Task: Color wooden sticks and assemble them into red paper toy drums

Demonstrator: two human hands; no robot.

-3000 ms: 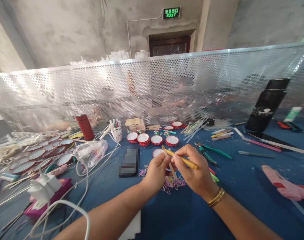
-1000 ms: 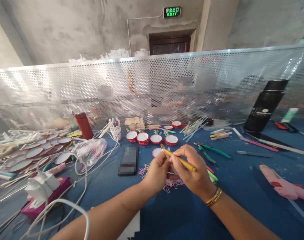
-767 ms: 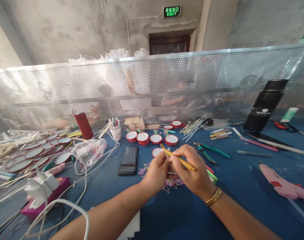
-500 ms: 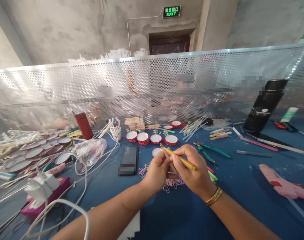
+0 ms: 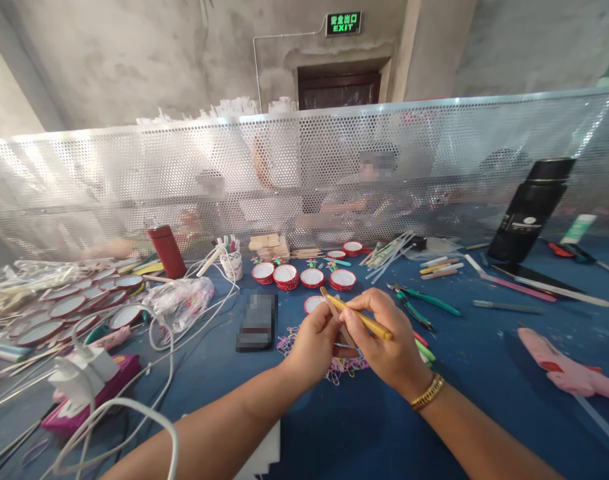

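Note:
My left hand [image 5: 311, 343] is closed around a thin flat wooden stick [image 5: 345, 331], which slants down between both hands. In my right hand [image 5: 384, 340] is a yellow marker [image 5: 369, 322], pinched by thumb and fingers, its tip end close to the stick's upper end. The fingers of both hands nearly meet. Beneath them lies a pile of pastel loops [image 5: 347, 368], partly hidden by the hands. Just behind my hands a white disc with a red rim [image 5: 313, 305] is partly covered. More red-rimmed discs [image 5: 285, 275] stand in a row farther back.
A phone [image 5: 257, 323], white cables [image 5: 171, 373] and a red bottle [image 5: 167, 251] are at left. Green pliers [image 5: 427, 301], a pink glue gun [image 5: 559, 367] and a black flask [image 5: 531, 213] are at right. A perforated metal screen [image 5: 264, 167] crosses the back, with people behind it.
Both hands, the stick and the marker look almost unmoved. Behind the screen, a person's head has shifted slightly to the right.

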